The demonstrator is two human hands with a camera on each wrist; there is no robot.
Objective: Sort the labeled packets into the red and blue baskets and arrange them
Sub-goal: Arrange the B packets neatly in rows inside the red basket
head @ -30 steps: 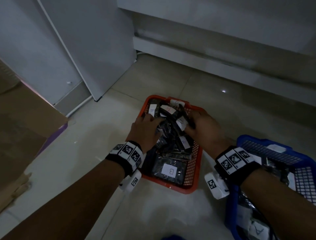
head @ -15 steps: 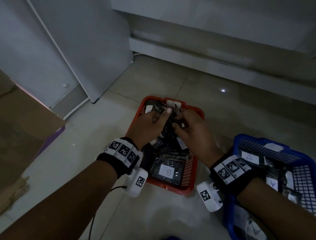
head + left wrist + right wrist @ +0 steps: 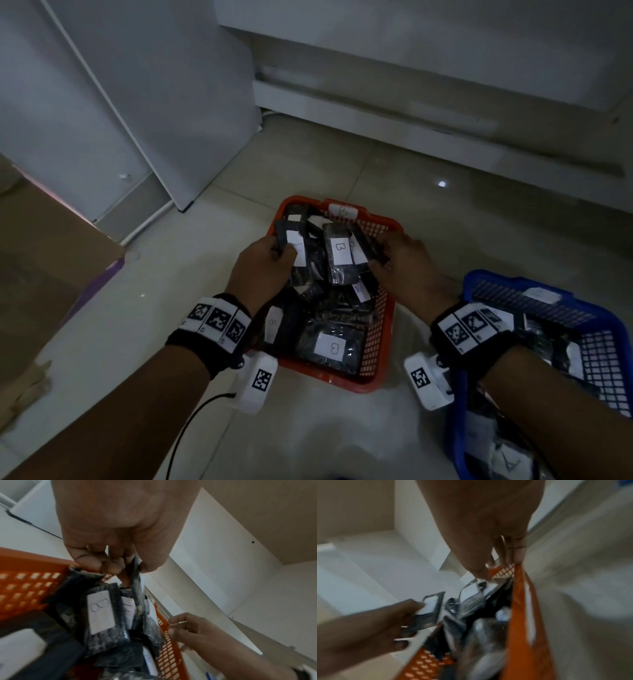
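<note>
The left hand [image 3: 265,263] pinches a limp, crinkly packet [image 3: 289,245] by its edge over the red basket [image 3: 376,329]; right hand's [image 3: 406,260] grip unclear.

The right wrist view is motion-blurred: the packets in the red basket [image 3: 520,615] show as dark smears, and no label there is legible. The right hand [image 3: 407,270] covers the packets at the basket's right wall, so its grip cannot be determined. The left hand [image 3: 263,263] hides the lower part of the held packet [image 3: 291,246], whose label letter is partly covered. The blue basket [image 3: 455,428] is cut off by the right and bottom edges; the forearm hides much of its contents.
</note>
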